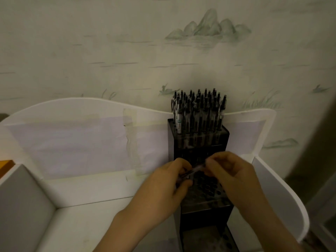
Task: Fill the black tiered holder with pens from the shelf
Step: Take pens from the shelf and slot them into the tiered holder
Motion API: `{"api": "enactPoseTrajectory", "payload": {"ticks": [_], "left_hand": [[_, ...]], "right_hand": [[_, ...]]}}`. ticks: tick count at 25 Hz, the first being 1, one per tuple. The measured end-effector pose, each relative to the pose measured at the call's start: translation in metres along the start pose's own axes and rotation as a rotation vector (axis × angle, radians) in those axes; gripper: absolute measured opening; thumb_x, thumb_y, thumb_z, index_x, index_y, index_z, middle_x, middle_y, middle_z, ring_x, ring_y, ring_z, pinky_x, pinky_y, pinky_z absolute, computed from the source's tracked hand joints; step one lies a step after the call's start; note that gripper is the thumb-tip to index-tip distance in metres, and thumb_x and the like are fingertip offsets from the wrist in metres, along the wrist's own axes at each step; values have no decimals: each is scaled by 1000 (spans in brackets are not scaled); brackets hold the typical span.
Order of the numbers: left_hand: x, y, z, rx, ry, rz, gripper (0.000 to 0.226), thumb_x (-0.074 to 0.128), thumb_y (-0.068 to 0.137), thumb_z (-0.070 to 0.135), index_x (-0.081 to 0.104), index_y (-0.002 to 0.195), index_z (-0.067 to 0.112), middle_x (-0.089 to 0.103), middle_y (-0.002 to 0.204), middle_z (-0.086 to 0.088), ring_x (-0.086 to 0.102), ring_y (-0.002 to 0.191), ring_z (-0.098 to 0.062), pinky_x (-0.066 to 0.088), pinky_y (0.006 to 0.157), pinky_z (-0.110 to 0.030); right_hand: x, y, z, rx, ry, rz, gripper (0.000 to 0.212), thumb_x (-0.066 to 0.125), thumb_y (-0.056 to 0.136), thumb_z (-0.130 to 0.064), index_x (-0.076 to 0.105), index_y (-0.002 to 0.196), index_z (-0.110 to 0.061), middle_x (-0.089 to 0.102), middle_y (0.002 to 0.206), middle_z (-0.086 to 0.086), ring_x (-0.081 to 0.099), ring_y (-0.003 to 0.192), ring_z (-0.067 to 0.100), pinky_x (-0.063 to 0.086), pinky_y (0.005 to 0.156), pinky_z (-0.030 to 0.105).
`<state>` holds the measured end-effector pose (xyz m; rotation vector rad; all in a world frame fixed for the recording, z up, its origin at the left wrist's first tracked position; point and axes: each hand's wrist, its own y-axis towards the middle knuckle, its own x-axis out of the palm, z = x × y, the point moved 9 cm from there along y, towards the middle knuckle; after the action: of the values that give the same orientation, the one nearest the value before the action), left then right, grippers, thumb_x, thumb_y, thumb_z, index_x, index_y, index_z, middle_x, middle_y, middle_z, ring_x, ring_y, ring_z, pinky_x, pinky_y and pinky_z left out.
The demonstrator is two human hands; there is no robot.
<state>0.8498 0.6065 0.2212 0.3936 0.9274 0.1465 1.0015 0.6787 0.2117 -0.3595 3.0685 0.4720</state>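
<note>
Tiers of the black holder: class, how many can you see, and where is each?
3. The top tier, at the back, is packed with pens; the middle lies under the hands; the lowest is nearest. More may be hidden.

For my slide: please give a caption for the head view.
Both hands hold pens over the black tiered holder; top tier is full.
</note>
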Motion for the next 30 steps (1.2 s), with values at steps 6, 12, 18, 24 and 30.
{"api": "enactPoseTrajectory", "payload": {"ticks": [6,12,18,24,30], "left_hand": [[-30,-5,0,-12,351,170,38,46,93,50,46,129,37,55,119,19,53,107,-3,50,78,-25],[-32,-3,1,-47,413,187,41,52,92,47,48,131,34,56,121,18,53,108,-4,46,77,-19],[-30,-2,4,-77,429,210,40,55,91,46,49,129,33,58,120,17,55,106,-5,49,75,-21],[-27,-4,5,-122,452,230,40,56,90,46,48,127,34,59,118,17,56,103,-5,45,72,-18],[-21,-5,11,-158,469,235,39,56,90,46,48,127,34,58,119,18,56,103,-5,43,72,-16]], "right_hand": [[-48,5,-69,-436,-298,301,7,67,86,-23,63,89,-28,70,78,-13,68,74,5,50,66,9],[-29,12,-68,-578,-509,177,11,63,89,-22,58,97,-27,62,83,-20,62,79,-3,43,70,2],[-17,19,-40,-590,-501,86,13,67,87,-15,62,98,-17,64,79,-8,62,78,4,48,71,7],[-11,25,-12,-519,-477,14,21,73,82,-10,64,100,-16,61,79,-19,62,80,-11,44,71,-1],[-18,35,0,-460,-471,8,20,78,79,-12,62,90,-17,64,75,-13,63,83,-5,45,68,0]]}}
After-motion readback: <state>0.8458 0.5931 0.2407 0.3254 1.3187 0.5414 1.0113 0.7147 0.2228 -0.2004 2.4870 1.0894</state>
